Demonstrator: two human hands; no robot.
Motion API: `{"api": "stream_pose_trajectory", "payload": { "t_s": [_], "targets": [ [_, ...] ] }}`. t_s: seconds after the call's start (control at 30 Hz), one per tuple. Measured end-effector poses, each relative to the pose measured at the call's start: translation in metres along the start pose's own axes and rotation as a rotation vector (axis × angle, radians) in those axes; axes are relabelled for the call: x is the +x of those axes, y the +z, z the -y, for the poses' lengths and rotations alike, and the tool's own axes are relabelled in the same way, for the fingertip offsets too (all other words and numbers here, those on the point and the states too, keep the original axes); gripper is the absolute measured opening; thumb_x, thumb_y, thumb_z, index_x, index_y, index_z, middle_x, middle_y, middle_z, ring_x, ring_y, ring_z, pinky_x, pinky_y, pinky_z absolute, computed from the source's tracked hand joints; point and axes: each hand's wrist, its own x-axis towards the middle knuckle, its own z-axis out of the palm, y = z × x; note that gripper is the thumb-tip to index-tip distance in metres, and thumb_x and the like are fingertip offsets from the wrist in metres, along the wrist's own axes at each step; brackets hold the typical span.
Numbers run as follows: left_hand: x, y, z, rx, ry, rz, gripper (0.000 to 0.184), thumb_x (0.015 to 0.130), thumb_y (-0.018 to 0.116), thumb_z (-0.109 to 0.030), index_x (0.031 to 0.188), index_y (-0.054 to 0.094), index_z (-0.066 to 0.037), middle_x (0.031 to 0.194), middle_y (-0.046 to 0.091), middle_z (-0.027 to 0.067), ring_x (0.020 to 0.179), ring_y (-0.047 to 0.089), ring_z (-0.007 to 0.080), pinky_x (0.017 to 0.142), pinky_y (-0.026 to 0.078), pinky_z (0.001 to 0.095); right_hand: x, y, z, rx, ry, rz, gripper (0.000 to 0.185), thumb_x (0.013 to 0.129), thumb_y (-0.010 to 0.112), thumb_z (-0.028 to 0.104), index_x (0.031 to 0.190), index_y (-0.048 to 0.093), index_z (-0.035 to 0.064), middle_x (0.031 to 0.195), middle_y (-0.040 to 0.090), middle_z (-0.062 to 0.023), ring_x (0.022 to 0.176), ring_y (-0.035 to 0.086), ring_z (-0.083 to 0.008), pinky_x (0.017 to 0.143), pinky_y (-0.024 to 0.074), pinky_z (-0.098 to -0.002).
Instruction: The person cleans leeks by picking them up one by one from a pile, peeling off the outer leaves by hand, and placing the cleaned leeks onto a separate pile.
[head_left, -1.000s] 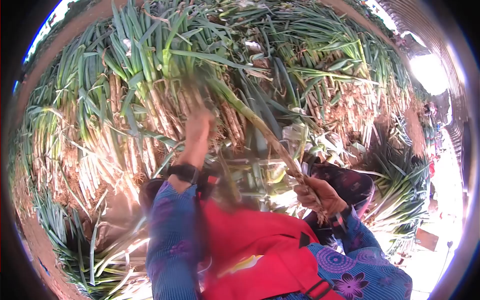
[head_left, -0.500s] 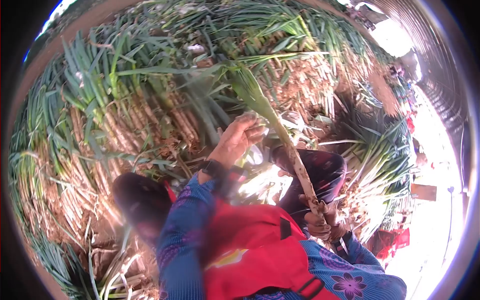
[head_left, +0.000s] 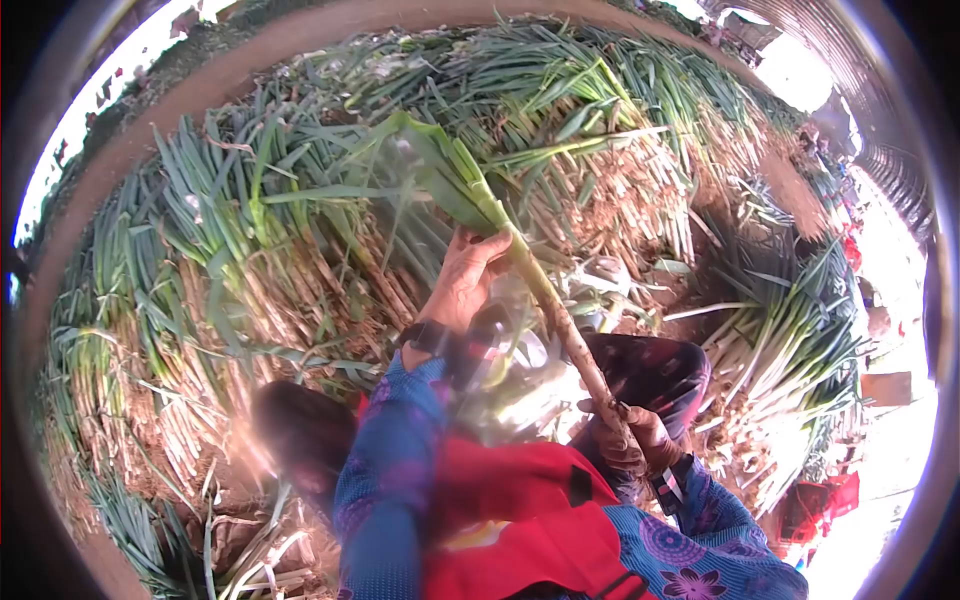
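Observation:
A long green onion (head_left: 562, 322), its stalk streaked with brown soil, slants across the middle of the view. Its green leaves point up and to the left, away from me. My right hand (head_left: 640, 440) is closed round its lower end above my lap, hiding the root end. Higher up, my left hand (head_left: 468, 280) grips the onion where the stalk turns into leaf, with the thumb on the near side. A green leaf (head_left: 440, 180) spreads beyond that hand, partly blurred.
Rows of unpeeled green onions (head_left: 270, 240) stand packed before me and to the left. At the right lies a pile of cleaner, whiter onions (head_left: 750, 350). Shiny clear plastic (head_left: 525, 365) and loose peelings lie between my knees. A red crate (head_left: 815, 515) stands at far right.
My left hand, earlier beside the stalk with its fingers curled, has closed on the upper stalk. The right hand still holds the lower end. The view has shifted slightly.

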Motion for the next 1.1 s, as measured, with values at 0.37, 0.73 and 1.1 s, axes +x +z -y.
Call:
{"api": "stream_pose_trajectory", "payload": {
  "t_s": [0.37, 0.73, 1.1],
  "targets": [
    [-0.002, -0.035, -0.034, 0.322, 0.178, -0.316, 0.035, 0.08, 0.071, -0.011, 0.112, 0.057, -0.008, 0.099, 0.064, 0.0021, 0.078, 0.062, 0.0134, 0.061, 0.046, 0.0255, 0.05, 0.016, -0.007, -0.042, -0.021, 0.0, 0.061, 0.089, 0.059, 0.028, 0.139, 0.035, 0.0015, 0.068, 0.048, -0.0026, 0.045, 0.044, -0.0106, 0.038, 0.0382, -0.0236],
    [-0.036, -0.015, -0.06, 0.396, 0.345, -0.289, 0.027, 0.084, 0.071, -0.011, 0.108, 0.058, -0.008, 0.103, 0.065, 0.0047, 0.085, 0.064, 0.0173, 0.076, 0.055, 0.0342, 0.101, 0.015, 0.014, -0.111, -0.082, -0.041, 0.05, 0.096, 0.053, 0.031, 0.137, 0.042, 0.0047, 0.075, 0.05, 0.0023, 0.06, 0.048, -0.0057, 0.046, 0.0393, -0.0209],
    [-0.091, -0.084, -0.126, 0.273, 0.355, -0.448, 0.025, 0.085, 0.07, -0.017, 0.104, 0.06, -0.004, 0.099, 0.065, 0.0076, 0.092, 0.063, 0.0222, 0.08, 0.054, 0.0387, 0.12, -0.045, 0.053, -0.018, -0.084, 0.022, 0.054, 0.1, 0.042, 0.038, 0.141, 0.035, 0.0031, 0.064, 0.036, 0.0028, 0.052, 0.038, -0.0092, 0.044, 0.0373, -0.0216]
  ]
}}
